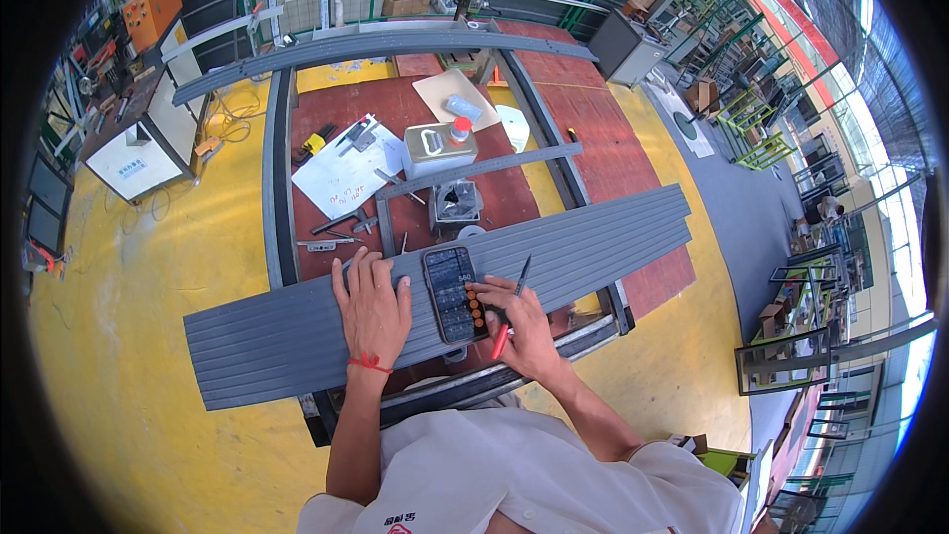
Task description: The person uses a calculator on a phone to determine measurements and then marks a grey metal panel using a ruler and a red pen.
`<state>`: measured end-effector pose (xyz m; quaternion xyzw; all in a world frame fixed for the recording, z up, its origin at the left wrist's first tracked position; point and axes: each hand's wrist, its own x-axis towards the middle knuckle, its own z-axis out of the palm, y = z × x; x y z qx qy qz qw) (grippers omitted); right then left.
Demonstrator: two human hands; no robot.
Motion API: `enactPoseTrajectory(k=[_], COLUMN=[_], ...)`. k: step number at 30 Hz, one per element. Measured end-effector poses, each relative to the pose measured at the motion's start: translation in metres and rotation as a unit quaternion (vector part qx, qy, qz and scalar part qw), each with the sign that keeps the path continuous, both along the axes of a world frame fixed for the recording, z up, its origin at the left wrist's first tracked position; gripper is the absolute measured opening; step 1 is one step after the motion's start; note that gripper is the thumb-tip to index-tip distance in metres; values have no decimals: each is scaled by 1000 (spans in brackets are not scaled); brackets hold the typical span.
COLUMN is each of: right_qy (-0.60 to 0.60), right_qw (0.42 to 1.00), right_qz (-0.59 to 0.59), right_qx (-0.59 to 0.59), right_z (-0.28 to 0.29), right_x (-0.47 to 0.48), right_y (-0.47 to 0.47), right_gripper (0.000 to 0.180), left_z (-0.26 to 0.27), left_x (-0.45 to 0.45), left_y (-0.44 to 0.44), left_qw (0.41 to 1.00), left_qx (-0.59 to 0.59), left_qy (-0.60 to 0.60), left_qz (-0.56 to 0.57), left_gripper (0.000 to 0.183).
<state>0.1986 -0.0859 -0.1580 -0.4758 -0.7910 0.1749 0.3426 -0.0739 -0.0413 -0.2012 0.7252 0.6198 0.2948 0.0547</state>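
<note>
Before me a grey ribbed metal panel (578, 245) lies across a dark metal frame (276, 185). A smartphone (445, 289) rests on the panel, its screen showing a calculator. My left hand (374, 304), a red string at its wrist, lies flat on the panel just left of the phone, fingers spread. My right hand (528, 330) is over the phone's right edge, a fingertip at the screen. Held in that hand is a red marker pen (501, 341), its dark tip pointing up and away from me.
Past the panel, a red board (341, 107) carries a paper with handwriting (348, 178), calipers (361, 138), a metal can with a red cap (441, 148) and a steel square (482, 170). Long grey profiles (385, 44) span the frame's far end. A cabinet (144, 148) stands left.
</note>
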Motion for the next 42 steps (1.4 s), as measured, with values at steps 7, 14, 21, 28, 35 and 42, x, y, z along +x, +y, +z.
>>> enactPoseTrajectory(k=[7,14,21,28,35,42], right_qy=[4,0,4,9,14,21], right_qw=[1000,1000,1000,1000,1000,999], right_qz=[-7,-10,-10,-17,-15,-20], right_qx=[6,7,7,8,8,12], right_z=[0,2,1,0,2,0], right_x=[0,2,5,9,8,7], right_y=[-1,1,0,-1,-1,-5], right_gripper=[42,38,36,35,34,33], left_z=[0,0,1,1,0,0], left_x=[0,0,0,0,-1,0], left_y=[0,0,0,0,-1,0], left_qw=[1000,1000,1000,1000,1000,1000], left_qx=[4,3,-3,0,10,6], left_qy=[-2,-3,-3,0,2,1], left_qz=[1,0,2,2,-1,-1], left_gripper=[34,35,35,35,35,35])
